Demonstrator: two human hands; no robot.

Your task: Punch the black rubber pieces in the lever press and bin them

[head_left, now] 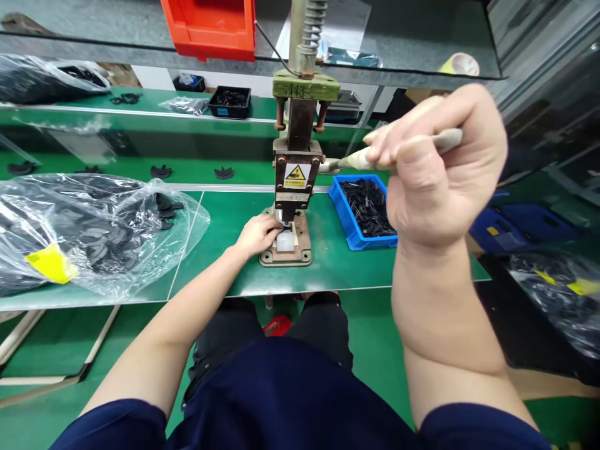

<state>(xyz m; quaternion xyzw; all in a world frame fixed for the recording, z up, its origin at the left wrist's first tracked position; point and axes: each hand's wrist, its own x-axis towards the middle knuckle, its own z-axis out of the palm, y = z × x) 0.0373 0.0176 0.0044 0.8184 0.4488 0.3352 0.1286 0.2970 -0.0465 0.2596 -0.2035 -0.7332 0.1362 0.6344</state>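
Right hand (435, 169) is up high, close to the camera, fingers clenched tight around the pale lever handle (403, 150) of the hand press (297, 169). The handle runs leftward from the fist to the press head, where a yellow warning sticker (295, 175) faces us. Down below, the left hand (257, 234) sits at the press base (287, 250), fingers bunched at the small pale block (285, 240) under the ram; whether they pinch a part there, I cannot tell, the fingertips are tucked against the tooling. The press stands on the green table (225, 219), roughly centre. Just right of it, a blue bin (349, 215) holds a heap of small black parts (370, 206). Off to the left, a big clear plastic bag (94, 231) full of black pieces lies on the table, a yellow label (51, 264) on it. On the next table behind the press, a few loose black curved pieces (160, 170) lie scattered. Higher up, a red bin (210, 28) rests on the shelf, and a black tray (229, 102) sits farther back. Another bagged load (557, 294) shows at the far right, low.
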